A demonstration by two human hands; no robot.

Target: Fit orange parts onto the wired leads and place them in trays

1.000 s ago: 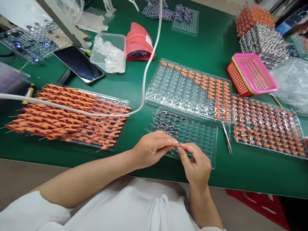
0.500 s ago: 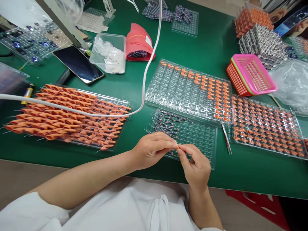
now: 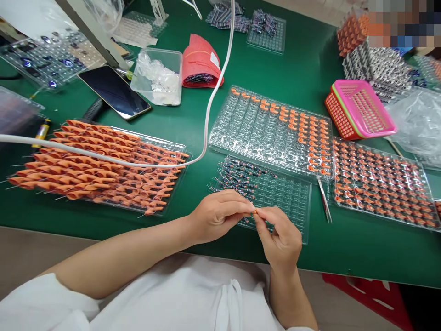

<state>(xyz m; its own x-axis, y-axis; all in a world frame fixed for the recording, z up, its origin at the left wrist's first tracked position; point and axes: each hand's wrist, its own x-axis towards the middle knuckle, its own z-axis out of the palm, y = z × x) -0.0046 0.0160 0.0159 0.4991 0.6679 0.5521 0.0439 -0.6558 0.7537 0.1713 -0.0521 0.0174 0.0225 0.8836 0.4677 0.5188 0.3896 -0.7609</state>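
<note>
One tiny orange piece (image 3: pixel 255 212), mostly hidden, sat pinched where the fingers of two bare hands met. The left hand (image 3: pixel 220 216) was bent inward with its fingers gathered to a point on the piece; the right hand (image 3: pixel 280 234) gripped it from the other side between thumb and forefinger, its remaining fingers curled toward the palm. Both hands were over the near part of a ridged, clear plastic tray (image 3: pixel 285 195), where slim dark pieces with orange tips and thin wires (image 3: pixel 237 172) lay gathered toward the left.

Just beyond it was a larger clear plastic tray (image 3: pixel 241 133) of moulded cells, with small orange parts (image 3: pixel 317 138) in stepped columns, deepest at the right. Silver metal tweezers (image 3: pixel 324 202) lay near its right corner. Farther right was a clear tray densely filled with orange-and-dark pieces (image 3: pixel 382 184), and behind that a rectangular pink plastic basket (image 3: pixel 370 108) nested on others.

To the left, rows of pointed orange bodies with thin wires (image 3: pixel 79 161) covered much of another clear tray (image 3: pixel 172 145), and a white cable (image 3: pixel 206 110) ran across them. A black-screened phone (image 3: pixel 115 92) and a rolled red wrap (image 3: pixel 200 57) lay farther back on the green worktop (image 3: pixel 292 69).
</note>
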